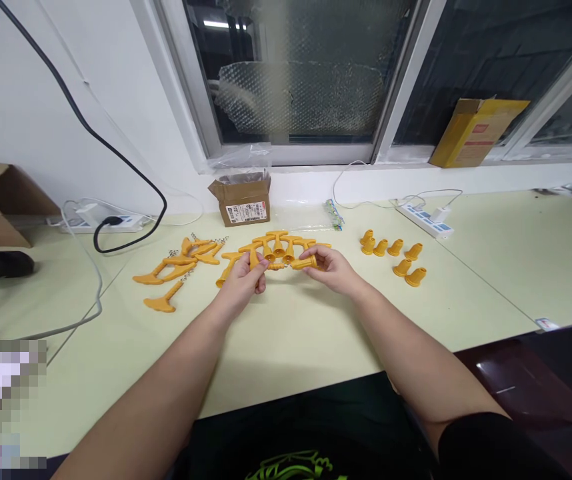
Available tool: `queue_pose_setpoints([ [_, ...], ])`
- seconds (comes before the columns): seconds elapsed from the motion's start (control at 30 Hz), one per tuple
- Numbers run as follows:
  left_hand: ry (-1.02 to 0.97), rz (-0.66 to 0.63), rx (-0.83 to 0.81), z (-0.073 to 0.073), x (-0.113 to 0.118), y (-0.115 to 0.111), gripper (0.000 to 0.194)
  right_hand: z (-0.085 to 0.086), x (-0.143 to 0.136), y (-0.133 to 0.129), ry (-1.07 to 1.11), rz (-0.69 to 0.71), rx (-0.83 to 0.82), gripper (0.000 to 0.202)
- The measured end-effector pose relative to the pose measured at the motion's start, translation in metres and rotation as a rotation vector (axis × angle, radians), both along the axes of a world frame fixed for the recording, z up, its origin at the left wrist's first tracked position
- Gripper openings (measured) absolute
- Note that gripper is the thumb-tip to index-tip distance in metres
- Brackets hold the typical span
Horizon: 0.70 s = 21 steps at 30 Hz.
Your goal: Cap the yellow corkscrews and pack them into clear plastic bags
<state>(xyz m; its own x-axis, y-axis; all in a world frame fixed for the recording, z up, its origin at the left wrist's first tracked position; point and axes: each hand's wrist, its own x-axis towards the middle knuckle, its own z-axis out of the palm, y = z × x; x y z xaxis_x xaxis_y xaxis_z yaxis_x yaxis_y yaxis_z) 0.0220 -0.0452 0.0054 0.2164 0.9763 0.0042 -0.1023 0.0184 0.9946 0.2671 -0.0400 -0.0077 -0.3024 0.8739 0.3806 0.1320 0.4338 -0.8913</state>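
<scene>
Pale green tabletop [316, 340] ran beneath both forearms to a white wall and a window [291, 100], with a small cardboard box [246, 200] standing well beyond the left hand [247, 275]. That hand pinched a yellow T-handle [276, 266] between thumb and fingers near its crossbar, so the shaft and its spiral end pointed out toward the right hand [333, 268]. For its part, the right hand pinched a yellow sleeve [304, 264] between thumb and fingertips.

What mattered was the line between the two: the T-handle's long axis lay nearly level, crosswise in front of the person, and the sleeve's axis ran roughly along the same line, just to the right of the spiral's tip. The spiral lay in the gap between the hands, with the right hand nearer to it. Whether the tip touched the sleeve's end or stood slightly apart could not be told at that size.

Just beyond both hands, a curved row of handle-and-sleeve pieces [279, 252] rested on the tabletop. Loose T-handles [176, 272] with bare spirals lay to the left of the left hand, while loose sleeves [395, 248] were grouped to the right of the right hand, apart from it.
</scene>
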Motion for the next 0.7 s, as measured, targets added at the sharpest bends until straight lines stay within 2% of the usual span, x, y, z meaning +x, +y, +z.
queue_pose_setpoints([
  [0.1, -0.038, -0.006, -0.081, 0.001, 0.006, -0.006, 0.044, -0.003, -0.005, 0.000, -0.052, 0.014, 0.083, 0.023],
  [0.2, -0.104, 0.019, -0.213, 0.003, 0.010, -0.009, 0.050, 0.001, -0.007, -0.002, -0.147, 0.008, 0.242, 0.019],
  [0.27, -0.110, -0.008, -0.301, 0.004, 0.011, -0.010, 0.052, 0.005, -0.008, -0.004, -0.195, 0.016, 0.327, 0.017],
  [0.33, -0.093, -0.033, -0.317, 0.004, 0.012, -0.010, 0.054, 0.007, -0.007, -0.006, -0.195, 0.014, 0.316, 0.017],
  [0.4, -0.065, -0.031, -0.222, 0.003, 0.012, -0.011, 0.057, 0.006, -0.007, -0.007, -0.154, -0.002, 0.205, 0.021],
  [0.47, -0.005, -0.015, -0.061, 0.002, 0.012, -0.012, 0.057, 0.004, -0.008, -0.007, -0.098, -0.007, 0.031, 0.028],
  [0.57, 0.109, -0.014, 0.152, 0.000, 0.011, -0.015, 0.054, 0.002, -0.013, -0.007, 0.010, 0.039, -0.272, 0.032],
  [0.7, 0.189, -0.039, 0.319, -0.001, 0.010, -0.019, 0.048, 0.006, -0.023, -0.010, 0.100, 0.098, -0.705, 0.040],
])
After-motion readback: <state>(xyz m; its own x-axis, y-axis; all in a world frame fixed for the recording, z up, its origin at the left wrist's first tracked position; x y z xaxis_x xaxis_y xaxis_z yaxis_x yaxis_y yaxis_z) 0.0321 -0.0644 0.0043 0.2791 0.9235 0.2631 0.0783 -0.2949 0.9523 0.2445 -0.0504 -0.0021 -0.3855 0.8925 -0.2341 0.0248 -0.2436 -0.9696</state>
